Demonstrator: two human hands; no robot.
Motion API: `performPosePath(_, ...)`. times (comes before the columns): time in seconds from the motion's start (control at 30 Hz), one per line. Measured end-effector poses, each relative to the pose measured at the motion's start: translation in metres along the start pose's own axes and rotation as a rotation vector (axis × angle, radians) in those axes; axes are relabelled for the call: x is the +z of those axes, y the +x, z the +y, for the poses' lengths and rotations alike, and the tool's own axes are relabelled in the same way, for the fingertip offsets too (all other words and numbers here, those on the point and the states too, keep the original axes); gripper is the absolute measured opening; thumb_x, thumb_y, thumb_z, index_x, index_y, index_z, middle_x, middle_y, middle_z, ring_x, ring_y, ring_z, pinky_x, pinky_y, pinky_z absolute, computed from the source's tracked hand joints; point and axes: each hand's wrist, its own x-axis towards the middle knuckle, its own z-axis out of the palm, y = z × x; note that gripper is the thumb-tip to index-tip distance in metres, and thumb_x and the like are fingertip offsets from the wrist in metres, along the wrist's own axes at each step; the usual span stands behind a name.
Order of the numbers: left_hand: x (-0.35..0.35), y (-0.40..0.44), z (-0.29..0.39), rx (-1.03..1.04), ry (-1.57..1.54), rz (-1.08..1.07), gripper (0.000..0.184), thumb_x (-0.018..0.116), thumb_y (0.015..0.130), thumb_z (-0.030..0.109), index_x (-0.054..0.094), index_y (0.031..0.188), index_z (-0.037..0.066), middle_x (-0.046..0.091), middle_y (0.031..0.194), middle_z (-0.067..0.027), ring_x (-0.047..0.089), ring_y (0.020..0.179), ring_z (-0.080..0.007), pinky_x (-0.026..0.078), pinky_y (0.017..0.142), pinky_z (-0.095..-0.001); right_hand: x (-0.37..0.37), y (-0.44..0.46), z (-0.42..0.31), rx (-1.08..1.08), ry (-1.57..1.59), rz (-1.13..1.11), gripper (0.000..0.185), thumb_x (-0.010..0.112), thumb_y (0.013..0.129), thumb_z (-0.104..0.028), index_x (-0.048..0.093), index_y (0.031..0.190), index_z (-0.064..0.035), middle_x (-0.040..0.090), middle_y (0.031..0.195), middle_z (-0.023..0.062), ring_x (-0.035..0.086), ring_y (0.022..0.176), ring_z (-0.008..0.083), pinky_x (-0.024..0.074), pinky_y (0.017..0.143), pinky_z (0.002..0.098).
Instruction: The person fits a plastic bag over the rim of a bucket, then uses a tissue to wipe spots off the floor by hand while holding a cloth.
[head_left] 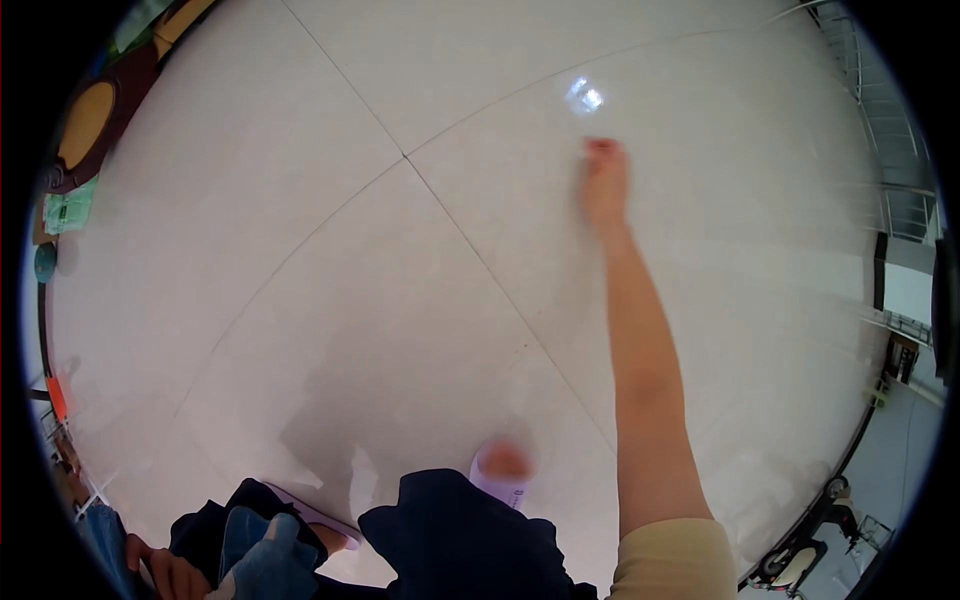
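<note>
Bunched blue denim cloth is gripped in my left hand at the lower left, close to my body. The fingers wrap round its folds, and part of the hand is covered by the cloth. My right arm reaches forward over the pale tiled floor. At its end my right hand looks closed, slightly blurred, with nothing visible in it and nothing touching it. Below are my dark trousers and my feet in purple slippers, the front one blurred.
A brown wooden piece of furniture stands at the left edge, with a green plastic packet by it. Metal racks line the right side. A black wheeled thing, like a scooter, is at the lower right.
</note>
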Motion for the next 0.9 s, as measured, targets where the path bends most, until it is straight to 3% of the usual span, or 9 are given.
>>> performPosePath(0.1, 0.021, 0.017, -0.003, -0.057, 0.104, 0.018, 0.041, 0.074, 0.069, 0.005, 0.052, 0.104, 0.007, 0.053, 0.056, -0.0032, 0.051, 0.038, -0.012, 0.041, 0.036, -0.0201, 0.023, -0.042, -0.068, -0.126, 0.071, -0.223, 0.019, 0.046, 0.089, -0.017, 0.055, 0.094, -0.0018, 0.056, 0.093, 0.0171, 0.052, 0.09, 0.0316, 0.0415, 0.081, 0.0389)
performPosePath(0.27, 0.015, 0.005, -0.006, 0.057, 0.045, 0.121, 0.041, 0.075, 0.069, 0.007, 0.052, 0.103, 0.007, 0.055, 0.059, -0.0052, 0.054, 0.042, -0.012, 0.042, 0.038, -0.0198, 0.003, 0.005, -0.017, 0.058, 0.303, 0.259, 0.017, 0.043, 0.088, -0.012, 0.055, 0.089, 0.001, 0.056, 0.092, 0.0155, 0.053, 0.087, 0.0274, 0.0417, 0.078, 0.0348)
performPosePath(0.4, 0.008, 0.01, -0.008, 0.058, 0.004, 0.044, 0.042, 0.075, 0.069, 0.008, 0.052, 0.103, 0.007, 0.056, 0.06, -0.0058, 0.055, 0.043, -0.0121, 0.043, 0.038, -0.02, -0.032, 0.095, 0.134, 0.089, -0.421, 0.379, 0.021, 0.051, 0.084, -0.014, 0.057, 0.093, 0.004, 0.058, 0.094, 0.0197, 0.057, 0.082, 0.0339, 0.0472, 0.073, 0.0376)
performPosePath(0.47, 0.007, 0.006, -0.007, 0.063, -0.006, 0.016, 0.042, 0.075, 0.068, 0.008, 0.051, 0.103, 0.007, 0.056, 0.06, -0.0061, 0.055, 0.044, -0.0121, 0.043, 0.039, -0.0202, -0.03, 0.105, 0.106, 0.09, -0.672, 0.051, 0.026, 0.051, 0.084, -0.017, 0.057, 0.099, 0.004, 0.058, 0.101, 0.0213, 0.056, 0.092, 0.0371, 0.0458, 0.08, 0.0404)
performPosePath(0.57, 0.002, 0.005, -0.004, 0.072, -0.025, -0.018, 0.042, 0.076, 0.068, 0.009, 0.051, 0.103, 0.007, 0.057, 0.061, -0.0065, 0.056, 0.045, -0.0122, 0.044, 0.039, -0.0204, 0.044, 0.071, 0.031, -0.332, -0.225, 0.035, 0.032, 0.037, 0.091, -0.021, 0.054, 0.105, 0.0017, 0.055, 0.109, 0.021, 0.05, 0.106, 0.0358, 0.038, 0.091, 0.0416)
performPosePath(0.6, 0.001, 0.004, -0.004, 0.069, -0.028, -0.028, 0.042, 0.076, 0.068, 0.009, 0.051, 0.103, 0.007, 0.057, 0.061, -0.0066, 0.056, 0.045, -0.0122, 0.044, 0.039, -0.0204, 0.055, 0.043, -0.025, -0.116, 0.002, -0.128, 0.037, 0.032, 0.094, -0.023, 0.05, 0.113, 0.0017, 0.054, 0.114, 0.0196, 0.048, 0.11, 0.0341, 0.0361, 0.095, 0.0391)
performPosePath(0.67, -0.003, 0.002, -0.004, 0.072, -0.034, -0.033, 0.043, 0.076, 0.068, 0.009, 0.051, 0.103, 0.007, 0.057, 0.062, -0.0069, 0.056, 0.046, -0.0123, 0.044, 0.039, -0.0206, 0.068, -0.022, -0.079, -0.152, 0.156, -0.4, 0.041, 0.03, 0.096, -0.026, 0.043, 0.124, 0.0003, 0.047, 0.127, 0.0156, 0.042, 0.119, 0.03, 0.0326, 0.1, 0.0361)
performPosePath(0.8, -0.007, -0.004, -0.005, 0.082, -0.049, -0.05, 0.044, 0.077, 0.067, 0.009, 0.051, 0.103, 0.007, 0.058, 0.063, -0.0077, 0.057, 0.047, -0.0126, 0.045, 0.04, -0.0213, 0.032, -0.129, -0.128, -0.2, 0.098, -0.759, 0.037, 0.038, 0.093, -0.024, 0.047, 0.122, -0.0035, 0.043, 0.132, 0.0084, 0.037, 0.124, 0.023, 0.0365, 0.098, 0.0326)
performPosePath(0.9, -0.01, -0.008, -0.006, 0.111, -0.049, -0.087, 0.046, 0.078, 0.066, 0.01, 0.051, 0.103, 0.008, 0.058, 0.065, -0.0085, 0.058, 0.048, -0.0131, 0.046, 0.04, -0.0224, 0.004, -0.185, -0.104, -0.576, -0.148, -0.751, 0.033, 0.041, 0.091, -0.021, 0.051, 0.119, -0.0057, 0.046, 0.129, 0.006, 0.042, 0.12, 0.0205, 0.041, 0.094, 0.0312)
